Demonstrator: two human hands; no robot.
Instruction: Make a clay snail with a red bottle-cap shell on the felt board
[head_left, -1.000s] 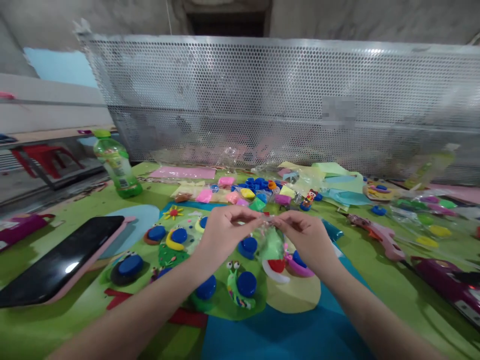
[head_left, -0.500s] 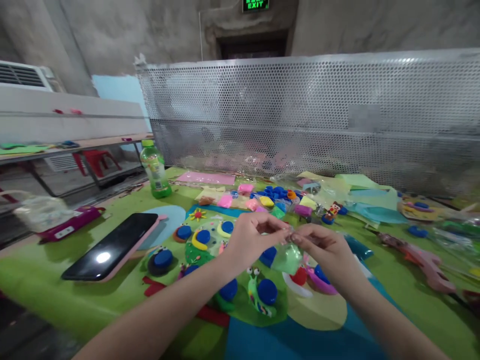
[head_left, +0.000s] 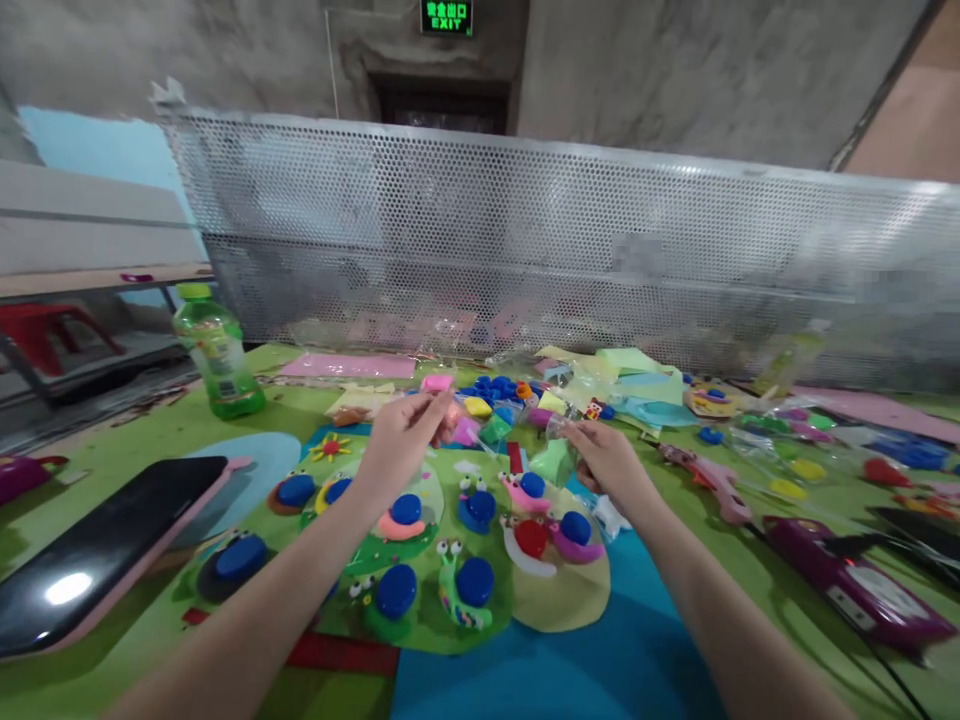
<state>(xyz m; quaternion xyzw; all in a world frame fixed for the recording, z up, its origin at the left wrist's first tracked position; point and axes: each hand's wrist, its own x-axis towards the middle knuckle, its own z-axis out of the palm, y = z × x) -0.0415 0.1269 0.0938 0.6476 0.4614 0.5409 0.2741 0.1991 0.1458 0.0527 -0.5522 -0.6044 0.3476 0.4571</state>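
My left hand (head_left: 401, 435) is closed in a pinch over a salmon-pink clay packet (head_left: 450, 422) above the back of the green board (head_left: 450, 460). My right hand (head_left: 606, 455) pinches the top of a clear bag of light green clay (head_left: 553, 460), which hangs at its left side. Below and between my hands lie several clay snails with bottle-cap shells, among them a green snail (head_left: 454, 590) with a blue cap and a white snail (head_left: 529, 545) with a red cap. A yellow clay sun (head_left: 330, 447) sits at the board's far left.
A phone (head_left: 112, 540) and a green bottle (head_left: 217, 350) stand to the left. Behind are clay packets, blue caps (head_left: 495, 388) and paper sheets. A pink glue gun (head_left: 712, 485) and a purple device (head_left: 859, 585) lie right. A perforated metal screen (head_left: 480, 220) closes off the back.
My hands were together at the green clay bag and have moved apart. The left went to the salmon packet; the right keeps the green bag. The view has turned right.
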